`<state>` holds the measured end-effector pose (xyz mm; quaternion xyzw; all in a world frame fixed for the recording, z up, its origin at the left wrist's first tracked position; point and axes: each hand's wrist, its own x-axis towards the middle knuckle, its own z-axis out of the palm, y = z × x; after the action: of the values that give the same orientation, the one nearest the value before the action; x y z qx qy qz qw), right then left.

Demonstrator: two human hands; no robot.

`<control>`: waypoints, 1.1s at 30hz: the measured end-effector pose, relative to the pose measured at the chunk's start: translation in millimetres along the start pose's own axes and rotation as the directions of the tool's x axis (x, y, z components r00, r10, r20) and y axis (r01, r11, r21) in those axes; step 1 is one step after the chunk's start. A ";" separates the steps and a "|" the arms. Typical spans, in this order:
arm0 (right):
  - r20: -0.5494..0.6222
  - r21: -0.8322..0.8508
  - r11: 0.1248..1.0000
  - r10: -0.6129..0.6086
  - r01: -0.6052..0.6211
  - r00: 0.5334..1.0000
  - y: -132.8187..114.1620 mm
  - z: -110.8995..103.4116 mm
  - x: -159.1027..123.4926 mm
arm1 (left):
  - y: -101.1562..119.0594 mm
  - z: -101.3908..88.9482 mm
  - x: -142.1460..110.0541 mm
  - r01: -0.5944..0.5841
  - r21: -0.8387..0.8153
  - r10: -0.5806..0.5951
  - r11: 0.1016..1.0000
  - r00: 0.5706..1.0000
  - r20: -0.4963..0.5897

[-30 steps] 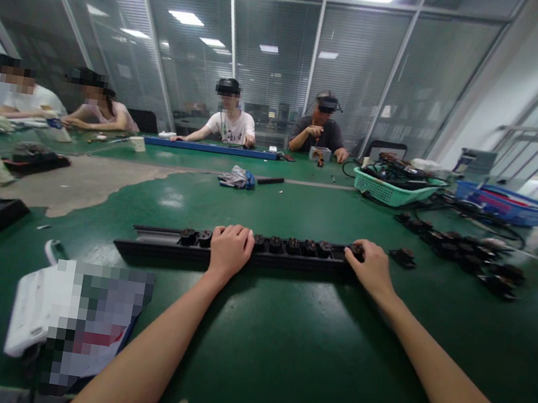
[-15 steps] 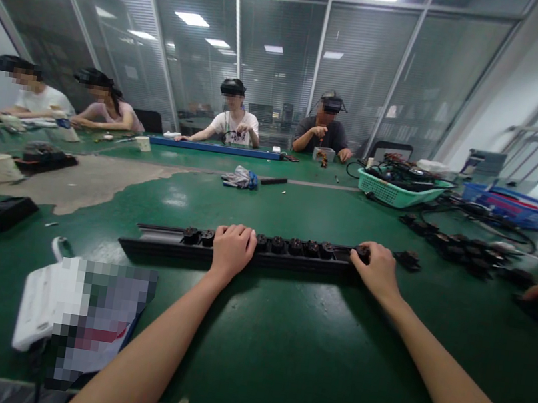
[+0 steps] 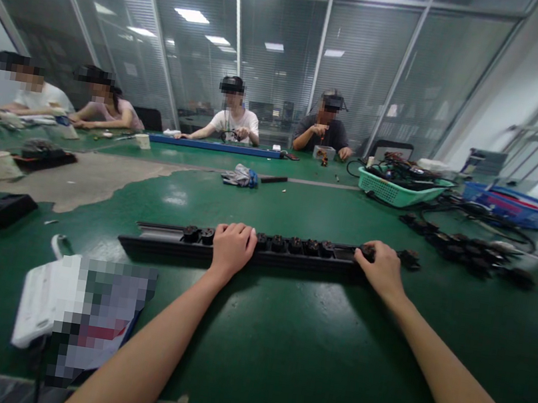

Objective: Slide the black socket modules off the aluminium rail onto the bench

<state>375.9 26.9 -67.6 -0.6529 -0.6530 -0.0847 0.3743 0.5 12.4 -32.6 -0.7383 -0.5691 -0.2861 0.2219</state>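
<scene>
A glass-walled workroom with slatted blinds (image 3: 273,67) surrounds a long green-topped workbench (image 3: 278,344), and the person's fingers lie on its near side. Well beyond the fingers, across the bench, four seated co-workers (image 3: 233,119) sit at work, with a long blue rail (image 3: 214,146) in front of two of them. Beyond and to the right of the right hand's fingers stand a teal plastic basket (image 3: 397,188) holding dark cables and a blue plastic basket (image 3: 521,208) farther out. Nearer to those fingers, just past them on the right, a scattered group of dark fittings (image 3: 459,247) lies on the bench. Behind and left of the left hand's fingers, a worn beige patch (image 3: 79,183) breaks the green surface, and a crumpled cloth (image 3: 238,175) lies straight ahead of those fingers, well apart from them. Below and left of them sits a white object (image 3: 44,306), partly pixelated and impossible to identify. Directly under both hands lies a long black rail (image 3: 250,258), level on the bench and running side to side, with a row of small round dark fittings (image 3: 293,245) along its top. The left hand (image 3: 233,250) and right hand (image 3: 380,267) both rest on it, their fingers curved down over the fittings, though whether they are clenching or merely resting cannot be told.
</scene>
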 end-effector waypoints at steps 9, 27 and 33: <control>0.018 0.129 0.987 0.089 -0.091 0.996 9.6 0.4 4.8 | -0.4 -0.8 -0.4 -0.009 0.002 0.009 1.000 1.000 -0.011; 0.006 0.138 0.974 0.182 -0.181 0.983 22.7 1.3 9.4 | 0.2 -1.1 0.0 0.008 -0.020 -0.008 1.000 1.000 -0.006; 0.002 0.143 0.970 0.197 -0.195 0.980 28.8 1.6 10.5 | 0.7 -0.9 -0.4 0.012 -0.023 -0.012 1.000 1.000 -0.004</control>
<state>403.1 40.0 -73.3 -0.6851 -0.5875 -0.0045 0.4307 0.9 11.3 -32.2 -0.7368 -0.5698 -0.2952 0.2129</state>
